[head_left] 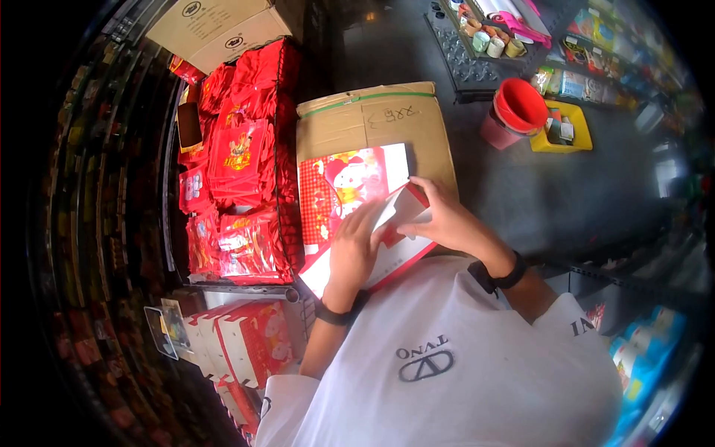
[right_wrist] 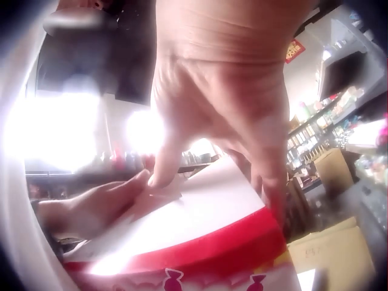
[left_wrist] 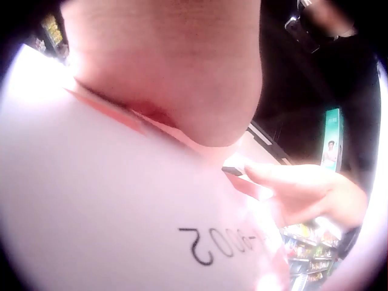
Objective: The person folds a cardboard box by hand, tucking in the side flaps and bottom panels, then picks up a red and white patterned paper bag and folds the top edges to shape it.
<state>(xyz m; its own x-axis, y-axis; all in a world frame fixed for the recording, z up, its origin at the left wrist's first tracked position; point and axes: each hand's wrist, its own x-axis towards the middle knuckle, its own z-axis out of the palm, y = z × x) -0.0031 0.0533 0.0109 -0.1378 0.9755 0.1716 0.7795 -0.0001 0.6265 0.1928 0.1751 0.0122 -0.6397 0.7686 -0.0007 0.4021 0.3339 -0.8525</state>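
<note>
A white and red paper gift box (head_left: 398,261) is tilted in front of the person's shirt, with white flaps at its upper end. The left hand (head_left: 350,253) grips its left side near the flaps. At the other side the right hand (head_left: 450,220) holds the flap end between thumb and fingers. Printed characters show on the white face of the box (left_wrist: 151,182) in the left wrist view. A red band and candy shapes run along the gift box (right_wrist: 194,248) in the right wrist view. Beyond it, a cartoon-printed red gift box (head_left: 350,179) lies flat on a large cardboard carton (head_left: 417,123).
To the left stands a rack of red packets (head_left: 242,160), with a brown carton (head_left: 223,33) behind it. More boxed gifts (head_left: 253,339) stand below the rack. A red bucket (head_left: 521,108) and a yellow basket (head_left: 581,130) sit on the floor at right.
</note>
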